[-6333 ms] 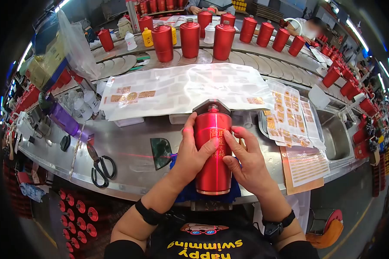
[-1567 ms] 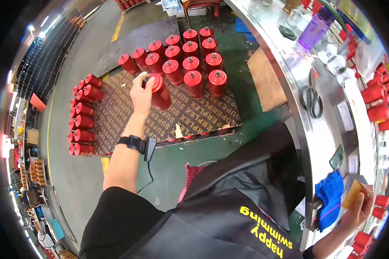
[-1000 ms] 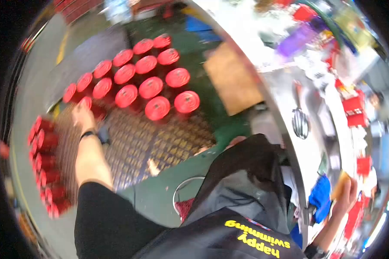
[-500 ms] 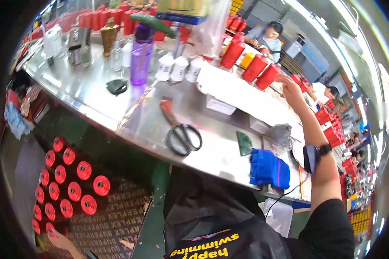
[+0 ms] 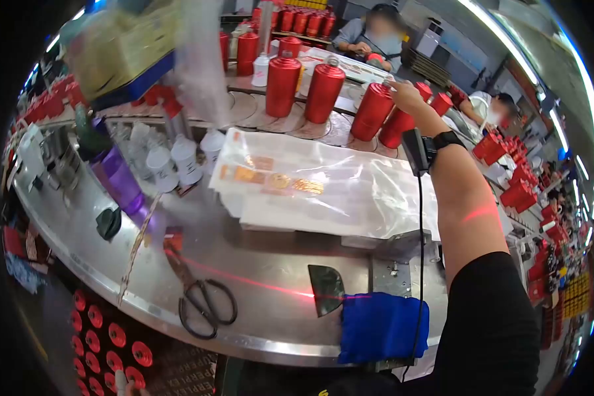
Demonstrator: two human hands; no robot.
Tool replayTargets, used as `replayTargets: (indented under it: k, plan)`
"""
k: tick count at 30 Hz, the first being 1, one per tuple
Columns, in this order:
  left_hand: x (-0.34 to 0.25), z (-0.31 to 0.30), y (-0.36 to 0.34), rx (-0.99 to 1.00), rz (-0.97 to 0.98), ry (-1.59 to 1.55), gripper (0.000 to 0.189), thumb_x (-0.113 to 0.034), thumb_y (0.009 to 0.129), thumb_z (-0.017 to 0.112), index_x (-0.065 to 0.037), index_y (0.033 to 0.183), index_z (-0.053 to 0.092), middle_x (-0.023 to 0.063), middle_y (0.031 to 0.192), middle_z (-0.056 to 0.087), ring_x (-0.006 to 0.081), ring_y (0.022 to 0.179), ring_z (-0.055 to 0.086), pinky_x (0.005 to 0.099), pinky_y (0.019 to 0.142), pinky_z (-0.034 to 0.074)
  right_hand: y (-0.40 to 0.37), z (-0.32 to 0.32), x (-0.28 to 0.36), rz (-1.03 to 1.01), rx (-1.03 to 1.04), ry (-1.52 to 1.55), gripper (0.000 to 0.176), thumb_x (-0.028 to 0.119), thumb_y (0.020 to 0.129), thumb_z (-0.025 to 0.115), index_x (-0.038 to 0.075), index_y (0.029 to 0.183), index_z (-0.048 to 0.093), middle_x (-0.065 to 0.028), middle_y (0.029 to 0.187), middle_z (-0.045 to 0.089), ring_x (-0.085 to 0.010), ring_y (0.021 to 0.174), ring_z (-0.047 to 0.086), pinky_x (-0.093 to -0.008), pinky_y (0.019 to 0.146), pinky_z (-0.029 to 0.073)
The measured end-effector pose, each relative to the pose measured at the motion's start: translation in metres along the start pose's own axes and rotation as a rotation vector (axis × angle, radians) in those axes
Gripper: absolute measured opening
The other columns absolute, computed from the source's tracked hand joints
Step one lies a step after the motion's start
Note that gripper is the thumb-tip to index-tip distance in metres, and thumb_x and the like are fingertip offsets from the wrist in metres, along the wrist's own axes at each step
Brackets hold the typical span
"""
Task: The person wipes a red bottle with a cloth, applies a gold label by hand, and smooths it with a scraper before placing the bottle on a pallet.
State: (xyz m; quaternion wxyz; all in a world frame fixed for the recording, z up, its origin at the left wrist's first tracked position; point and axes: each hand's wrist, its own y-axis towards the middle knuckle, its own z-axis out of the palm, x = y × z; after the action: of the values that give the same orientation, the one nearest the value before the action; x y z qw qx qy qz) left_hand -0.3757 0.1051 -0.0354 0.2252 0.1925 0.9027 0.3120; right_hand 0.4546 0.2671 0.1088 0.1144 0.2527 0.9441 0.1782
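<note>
My right hand (image 5: 408, 98) reaches out over the far side of the metal table. Its fingers are closed at the neck of a red bottle (image 5: 371, 113), which stands slightly tilted in the view among other red bottles. At the bottom left, my left hand (image 5: 121, 383) shows only in part, the rest being cut off by the frame edge. Its fingers are around the top of a red bottle (image 5: 136, 376) in a group of several seen from above. Near my right forearm lies a plastic-covered white sheet stack (image 5: 336, 171) with gold marks.
Scissors (image 5: 204, 309), a blue cloth (image 5: 384, 328) and a dark green piece (image 5: 326, 290) lie on the metal table (image 5: 264, 270). A purple bottle (image 5: 117, 178) and small white bottles (image 5: 162, 168) stand left. A black cable hangs from my wrist. Co-workers sit beyond.
The view has turned and come closer to the table. My right hand now reaches to a red bottle's neck. My left hand is still among the red bottles below, lower in view.
</note>
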Motion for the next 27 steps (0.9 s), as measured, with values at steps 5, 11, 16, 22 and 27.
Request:
replayTargets:
  k: [5,11,16,22,27]
  plan:
    - [-0.037,0.019,0.070,-0.047,0.125,-0.206,0.026,-0.013,0.099,0.056,0.008,0.114,0.055,0.0252,0.131,0.055,0.0377,0.115,0.057,0.0412,0.097,0.046,-0.025,-0.017,0.003,-0.035,-0.119,0.055,0.036,0.036,0.089,0.061,0.004,0.105,0.068,-0.0263,0.112,0.062,-0.0421,0.106,0.060,-0.0493,0.091,0.048]
    - [-0.083,0.045,0.096,0.050,0.253,-0.542,0.025,-0.003,0.095,0.053,0.011,0.116,0.051,0.0310,0.133,0.050,0.0435,0.122,0.052,0.0462,0.102,0.042,-0.053,-0.005,-0.004,0.028,-0.298,0.144,0.025,0.025,0.081,0.069,0.001,0.088,0.069,-0.0216,0.100,0.063,-0.0393,0.094,0.063,-0.0472,0.087,0.051]
    - [-0.106,0.090,0.098,0.136,0.321,-0.914,0.039,-0.007,0.093,0.051,0.011,0.127,0.046,0.0300,0.137,0.046,0.0406,0.130,0.045,0.0500,0.109,0.034,-0.109,-0.112,-0.026,-0.152,-0.437,0.238,0.028,0.030,0.082,0.071,0.002,0.085,0.070,-0.0189,0.089,0.064,-0.0362,0.091,0.064,-0.0435,0.082,0.052]
    - [-0.239,0.094,0.123,0.533,0.218,-1.286,0.070,-0.029,0.089,0.064,0.004,0.142,0.033,0.0216,0.140,0.046,0.0328,0.130,0.046,0.0456,0.108,0.037,-0.247,-0.267,0.015,0.124,-0.079,1.019,0.017,0.016,0.095,0.065,0.001,0.087,0.063,-0.0043,0.079,0.063,-0.0116,0.070,0.059,-0.0271,0.064,0.049]
    - [-0.368,0.085,0.114,0.956,0.162,-1.629,0.098,-0.042,0.082,0.076,0.004,0.148,0.020,0.0202,0.137,0.046,0.0283,0.124,0.051,0.0397,0.103,0.043,-0.329,-0.237,0.031,-0.030,0.168,1.219,0.023,0.026,0.095,0.065,0.004,0.099,0.065,0.0035,0.086,0.063,-0.0044,0.078,0.058,-0.0227,0.068,0.048]
